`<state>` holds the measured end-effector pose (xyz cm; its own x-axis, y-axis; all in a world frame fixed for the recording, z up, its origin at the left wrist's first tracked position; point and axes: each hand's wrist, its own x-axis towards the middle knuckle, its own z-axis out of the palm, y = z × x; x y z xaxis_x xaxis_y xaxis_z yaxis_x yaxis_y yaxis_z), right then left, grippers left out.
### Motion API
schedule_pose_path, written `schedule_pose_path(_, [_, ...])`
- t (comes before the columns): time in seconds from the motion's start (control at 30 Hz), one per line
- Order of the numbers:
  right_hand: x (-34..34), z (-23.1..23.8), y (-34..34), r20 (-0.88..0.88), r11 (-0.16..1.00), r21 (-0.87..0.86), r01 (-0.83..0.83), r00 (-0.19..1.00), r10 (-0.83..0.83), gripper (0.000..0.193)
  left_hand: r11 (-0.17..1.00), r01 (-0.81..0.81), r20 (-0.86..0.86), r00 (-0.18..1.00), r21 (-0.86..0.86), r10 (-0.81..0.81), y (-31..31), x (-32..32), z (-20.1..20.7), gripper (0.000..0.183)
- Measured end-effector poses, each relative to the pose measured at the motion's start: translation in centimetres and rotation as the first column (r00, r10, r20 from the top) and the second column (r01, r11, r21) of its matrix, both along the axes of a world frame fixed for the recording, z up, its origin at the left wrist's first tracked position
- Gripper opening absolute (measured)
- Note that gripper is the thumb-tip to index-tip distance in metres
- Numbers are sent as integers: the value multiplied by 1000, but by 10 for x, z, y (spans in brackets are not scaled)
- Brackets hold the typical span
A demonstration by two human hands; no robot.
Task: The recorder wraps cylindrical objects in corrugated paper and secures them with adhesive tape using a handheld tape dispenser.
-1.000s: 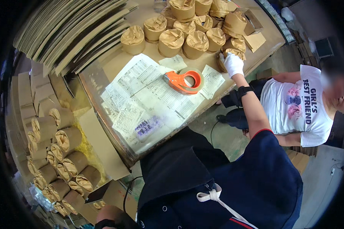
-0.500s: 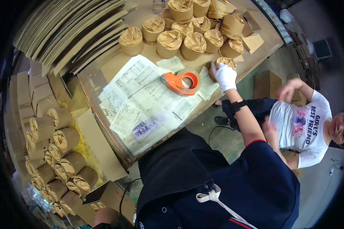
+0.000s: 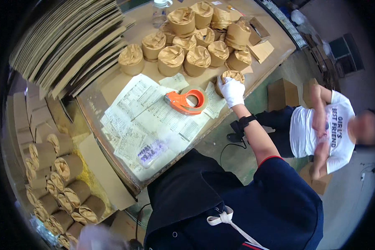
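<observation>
My right hand (image 3: 231, 91), in a white glove, is closed around a brown paper-wrapped cylinder (image 3: 233, 76) with a crumpled top, at the right edge of the table (image 3: 98, 77). More such wrapped cylinders (image 3: 196, 61) stand grouped at the far side, some stacked on others. An orange tape dispenser (image 3: 185, 101) with a roll of tape lies left of my right hand, on printed paper sheets (image 3: 154, 112). At the lower left edge, my left hand (image 3: 99, 237) is a pale smear of motion; its fingers cannot be made out.
Flat cardboard sheets (image 3: 66, 46) are stacked at the far left. Many wrapped cylinders (image 3: 68, 166) lie piled below the table's left side. A clear bottle (image 3: 159, 14) and a small open box (image 3: 254, 31) stand at the back. A person (image 3: 321, 125) stands at right.
My left hand has come into view, blurred, at the lower left. My right hand stays on its wrapped cylinder as the view shifts. The other person's hands have moved together.
</observation>
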<state>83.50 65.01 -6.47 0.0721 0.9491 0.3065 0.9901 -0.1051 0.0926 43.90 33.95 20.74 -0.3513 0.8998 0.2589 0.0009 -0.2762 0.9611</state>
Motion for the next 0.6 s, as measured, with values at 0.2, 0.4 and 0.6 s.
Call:
schedule_pose_path(0.2, [-5, -1, 1, 6, 994, 90, -61, 998, 61, 42, 376, -747, -732, 210, -548, -649, -42, -33, -227, 112])
schedule_pose_path(0.4, [10, -6, -1, 54, 996, 69, -52, 997, 48, 42, 207, -804, -763, 398, -557, -509, -74, -35, -268, 113])
schedule_pose_path(0.6, [21, -3, 12, 36, 993, -100, -66, 997, 70, 46, 111, -769, -731, 537, -629, -420, -67, -52, -266, 107])
